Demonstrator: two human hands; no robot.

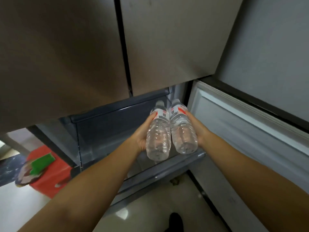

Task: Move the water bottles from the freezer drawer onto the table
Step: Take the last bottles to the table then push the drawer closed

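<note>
Two clear plastic water bottles with red-and-white labels are held side by side above the pulled-out grey freezer drawer (pixel 107 124). My left hand (pixel 143 131) grips the left bottle (pixel 158 138) from its left side. My right hand (pixel 197 129) grips the right bottle (pixel 183 133) from its right side. Both bottles point cap-first away from me, and their sides touch. The part of the drawer that shows holds nothing else. The table is out of view.
Closed upper fridge doors (pixel 66 56) fill the top of the view. The lower-right freezer door (pixel 247 131) stands open to the right. A red box (pixel 50 174) with green and other items on it sits at the lower left. Pale floor tiles lie below.
</note>
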